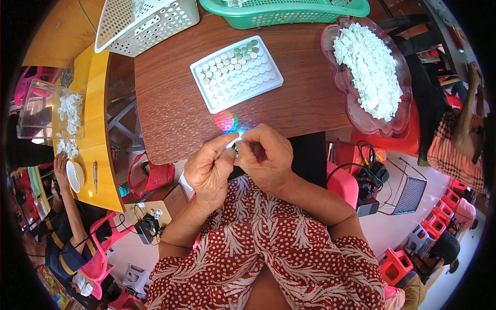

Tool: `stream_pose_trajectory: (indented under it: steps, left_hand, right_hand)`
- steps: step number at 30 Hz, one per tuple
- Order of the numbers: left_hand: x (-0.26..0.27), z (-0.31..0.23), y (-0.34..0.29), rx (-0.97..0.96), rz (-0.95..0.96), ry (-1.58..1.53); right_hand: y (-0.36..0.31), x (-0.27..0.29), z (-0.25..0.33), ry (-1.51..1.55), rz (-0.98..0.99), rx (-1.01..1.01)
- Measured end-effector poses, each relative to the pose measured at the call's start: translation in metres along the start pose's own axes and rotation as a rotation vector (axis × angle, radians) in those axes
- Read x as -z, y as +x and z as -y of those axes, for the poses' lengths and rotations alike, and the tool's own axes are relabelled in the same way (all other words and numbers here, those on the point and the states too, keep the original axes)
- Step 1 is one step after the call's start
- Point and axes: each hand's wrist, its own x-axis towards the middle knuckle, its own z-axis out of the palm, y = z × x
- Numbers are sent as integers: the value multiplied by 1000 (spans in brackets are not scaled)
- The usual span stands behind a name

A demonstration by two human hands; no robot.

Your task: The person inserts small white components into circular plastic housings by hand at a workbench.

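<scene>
My left hand [208, 170] and my right hand [269, 157] meet at the table's front edge, fingers pinched together. Between their fingertips is a small white piece [234, 144] with a glowing light; fingers cover most of it. Coloured light in red, green and blue falls on the wood just beyond it. Farther off lies a white tray [210, 104] with rows of round wells. Its back rows hold many small coin-shaped discs [226, 64], silvery with a few green ones at the right.
A pink scalloped bowl [351, 106] heaped with small white pieces [369, 67] stands right. A white perforated basket [150, 33] and a green basket [289, 18] are at the back. Left, another person's hand [61, 170] rests by a white bowl [75, 176] on a yellow table [95, 113].
</scene>
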Motion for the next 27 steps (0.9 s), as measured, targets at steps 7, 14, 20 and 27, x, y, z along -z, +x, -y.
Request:
stream_pose_trajectory:
  steps: [7, 14, 20, 27]
  left_hand:
    - [-2, -4, 4, 156, -3, -309]
    - [-3, -3, 5, 154, 62, -233]
    - [-8, 0, 7, 153, 104, -257]
    - [-6, -7, 8, 249, 124, -344]
  right_hand:
    - [4, 9, 0, -1, 24, 170]
    - [2, 15, -2, -43, 59, 179]
    - [2, 20, -1, -42, 46, 154]
    - [3, 19, -3, -116, 63, 166]
